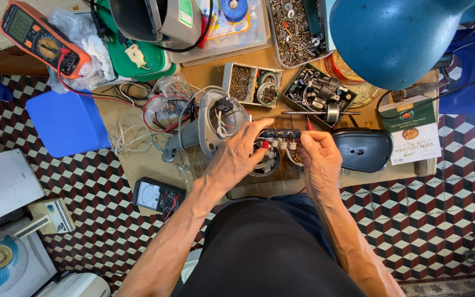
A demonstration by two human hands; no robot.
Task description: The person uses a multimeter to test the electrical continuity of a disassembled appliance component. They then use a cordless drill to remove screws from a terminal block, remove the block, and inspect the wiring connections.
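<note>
Both hands meet over the middle of the cluttered cardboard-covered bench [138,165], each pinching one end of a small dark oblong switch block with pale buttons along its lower edge [280,134]; the left hand [236,157] grips its left end with thumb and fingers, the right hand [319,157] clamps its right end the same way — the block is held level just above the bench; directly beneath it lies an opened grey plastic fan motor housing with white and red wires spilling out [210,124], touching the left hand's knuckles; just right of the right hand rests a dark rounded plastic cover [364,148]; near the left forearm lies a black analogue meter with a white dial [158,196]; well apart, at the far left corner, sits an orange digital multimeter [37,37]; a blue lamp shade [391,38] hangs over the far right.
</note>
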